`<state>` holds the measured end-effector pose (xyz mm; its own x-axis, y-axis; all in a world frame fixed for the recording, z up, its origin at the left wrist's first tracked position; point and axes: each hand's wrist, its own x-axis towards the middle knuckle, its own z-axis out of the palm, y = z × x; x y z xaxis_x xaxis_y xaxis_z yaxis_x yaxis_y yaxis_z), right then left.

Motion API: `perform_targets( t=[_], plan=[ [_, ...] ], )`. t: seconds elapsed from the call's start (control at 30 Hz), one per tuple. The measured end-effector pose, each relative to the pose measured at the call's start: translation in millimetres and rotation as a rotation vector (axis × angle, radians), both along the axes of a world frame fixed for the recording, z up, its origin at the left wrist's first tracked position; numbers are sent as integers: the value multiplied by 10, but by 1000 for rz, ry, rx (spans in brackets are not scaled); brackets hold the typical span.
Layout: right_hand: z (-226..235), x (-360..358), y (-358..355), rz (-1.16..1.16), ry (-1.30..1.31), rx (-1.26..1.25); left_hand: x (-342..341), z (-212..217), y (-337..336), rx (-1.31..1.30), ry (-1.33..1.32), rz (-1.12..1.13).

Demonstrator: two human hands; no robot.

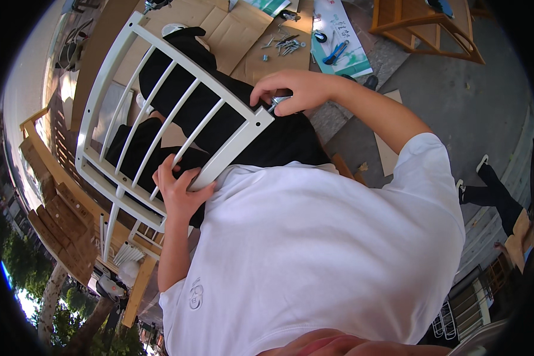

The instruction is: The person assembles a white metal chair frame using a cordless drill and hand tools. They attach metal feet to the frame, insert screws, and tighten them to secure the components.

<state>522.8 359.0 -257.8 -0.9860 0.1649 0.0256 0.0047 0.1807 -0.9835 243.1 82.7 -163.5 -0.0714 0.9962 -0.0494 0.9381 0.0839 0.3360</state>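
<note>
White slatted frame [202,72]: assembled.
Left hand [180,188]: gripping rail [234,148].
Right hand [298,89]: pinching silvery metal fitting [279,102] at corner (seating unclear).
Silvery screws [288,45]: unfitted.

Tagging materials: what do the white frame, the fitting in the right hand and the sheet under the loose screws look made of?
White frame: painted or coated, smooth, soft sheen; wood or metal underneath, can't tell.
Fitting: likely metal, at least partly; silvery glint, mostly covered.
Sheet: probably cardboard; plain matte brown.

Bright daylight — edges bend strongly, corners black.
</note>
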Motion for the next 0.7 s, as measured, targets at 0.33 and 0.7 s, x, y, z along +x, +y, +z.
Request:
perform_targets(
  t=[0.33,0.7],
  plan=[
    [107,30,40,49,-142,-37,19,21,7,-40,6,10],
    [88,54,0,-9,-70,16,27,11,29,-24,15,-6]
  ],
)
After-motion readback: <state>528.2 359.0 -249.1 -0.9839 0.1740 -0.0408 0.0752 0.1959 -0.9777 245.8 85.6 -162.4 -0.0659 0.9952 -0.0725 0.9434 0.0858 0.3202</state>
